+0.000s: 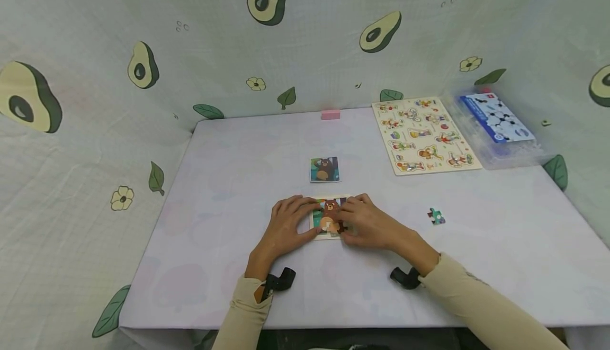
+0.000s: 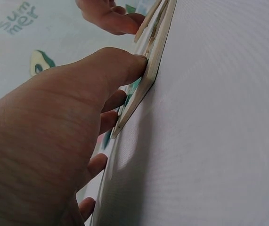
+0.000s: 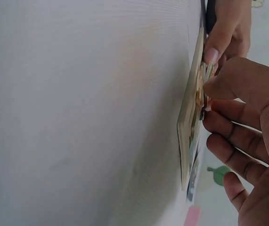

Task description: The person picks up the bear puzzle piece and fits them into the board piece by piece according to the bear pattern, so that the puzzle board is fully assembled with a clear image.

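Observation:
A small wooden jigsaw board point(image 1: 329, 236) with a brown bear picture point(image 1: 330, 209) lies in front of me. My left hand point(image 1: 289, 223) rests at its left side, thumb pressing on the board and fingers spread toward the far edge. Over the right part, my right hand point(image 1: 367, 223) pinches a jigsaw piece point(image 3: 208, 103) between thumb and finger. That piece is tilted against the board in the left wrist view; its picture is mostly hidden. Beyond the board lies a square bear picture point(image 1: 325, 170). A loose green jigsaw piece point(image 1: 436, 216) lies to the right.
At the back right, a large peg puzzle board point(image 1: 429, 135) lies beside a clear plastic box point(image 1: 514, 156) with a blue and white booklet point(image 1: 498, 118) on it. A pink block point(image 1: 331, 114) sits at the table's back edge, against the avocado-print cloth point(image 1: 314, 59).

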Demonstrator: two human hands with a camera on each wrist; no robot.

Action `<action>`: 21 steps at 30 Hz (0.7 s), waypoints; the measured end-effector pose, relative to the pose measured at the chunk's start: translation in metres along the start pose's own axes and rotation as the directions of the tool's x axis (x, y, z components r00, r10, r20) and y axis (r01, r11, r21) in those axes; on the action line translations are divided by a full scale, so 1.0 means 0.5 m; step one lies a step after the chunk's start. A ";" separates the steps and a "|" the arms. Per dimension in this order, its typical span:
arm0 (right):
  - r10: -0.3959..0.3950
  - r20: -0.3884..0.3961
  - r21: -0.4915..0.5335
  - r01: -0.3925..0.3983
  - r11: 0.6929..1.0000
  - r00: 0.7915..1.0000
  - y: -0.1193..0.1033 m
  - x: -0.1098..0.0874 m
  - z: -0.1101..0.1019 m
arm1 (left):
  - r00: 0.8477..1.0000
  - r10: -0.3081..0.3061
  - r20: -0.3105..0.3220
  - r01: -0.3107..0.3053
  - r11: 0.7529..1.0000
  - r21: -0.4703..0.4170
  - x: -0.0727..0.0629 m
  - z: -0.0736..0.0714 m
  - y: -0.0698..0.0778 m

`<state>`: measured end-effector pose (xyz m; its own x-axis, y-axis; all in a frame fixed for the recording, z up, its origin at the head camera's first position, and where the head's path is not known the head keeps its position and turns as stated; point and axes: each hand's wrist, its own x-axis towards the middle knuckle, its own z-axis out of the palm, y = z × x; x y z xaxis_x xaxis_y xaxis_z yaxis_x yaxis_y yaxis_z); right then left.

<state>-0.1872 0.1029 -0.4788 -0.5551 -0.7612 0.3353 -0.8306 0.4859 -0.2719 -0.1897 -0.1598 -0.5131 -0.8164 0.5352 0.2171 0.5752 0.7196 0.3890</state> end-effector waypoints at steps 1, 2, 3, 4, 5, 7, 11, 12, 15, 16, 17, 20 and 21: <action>-0.002 -0.004 0.001 0.002 1.000 1.000 0.000 0.001 0.001 | 1.000 -0.002 0.004 0.002 1.000 -0.001 0.001 0.000 0.000; -0.004 -0.007 0.001 0.004 1.000 1.000 0.000 0.003 0.002 | 1.000 -0.004 0.008 0.004 1.000 0.000 0.001 0.000 0.000; -0.005 -0.010 0.000 0.005 1.000 1.000 0.000 0.004 0.003 | 1.000 -0.006 0.013 0.006 1.000 0.000 0.002 0.001 -0.001; -0.006 -0.013 -0.005 0.006 1.000 1.000 0.000 0.005 0.003 | 1.000 -0.007 0.016 0.007 1.000 0.001 0.003 0.001 -0.001; -0.008 -0.017 -0.008 0.008 1.000 1.000 0.000 0.006 0.004 | 1.000 -0.010 0.020 0.010 1.000 0.000 0.003 0.001 -0.001; -0.009 -0.020 -0.023 0.008 1.000 1.000 0.001 0.008 0.004 | 1.000 -0.008 0.021 0.008 1.000 0.003 0.004 0.002 -0.001; 0.000 -0.011 -0.055 -0.001 0.998 1.000 0.000 0.011 0.007 | 1.000 -0.003 0.013 0.003 1.000 -0.001 0.006 0.002 -0.002; 0.005 -0.004 -0.060 -0.006 0.998 1.000 -0.001 0.012 0.008 | 1.000 0.001 0.010 -0.001 1.000 0.001 0.007 0.003 -0.002; 0.012 0.011 -0.067 -0.011 0.998 1.000 -0.005 0.012 0.012 | 1.000 0.001 0.010 -0.001 1.000 -0.002 0.006 0.004 -0.003; 0.013 0.015 -0.065 -0.012 0.998 1.000 -0.007 0.012 0.013 | 1.000 0.001 0.010 -0.001 1.000 -0.005 0.006 0.004 -0.003; 0.011 0.018 -0.071 -0.010 0.997 1.000 -0.009 0.012 0.013 | 1.000 0.003 0.009 -0.003 1.000 -0.009 0.005 0.004 -0.003; 0.007 0.033 -0.085 -0.004 0.996 0.999 -0.014 0.013 0.012 | 1.000 -0.002 0.013 0.002 1.000 -0.017 0.004 0.003 -0.003; 0.008 0.040 -0.095 -0.004 0.995 0.999 -0.016 0.015 0.011 | 1.000 -0.004 0.015 0.004 1.000 -0.019 0.004 0.002 -0.004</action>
<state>-0.1845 0.0911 -0.4792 -0.5591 -0.7743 0.2965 -0.8290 0.5273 -0.1862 -0.1922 -0.1597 -0.5143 -0.8176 0.5393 0.2018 0.5708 0.7133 0.4066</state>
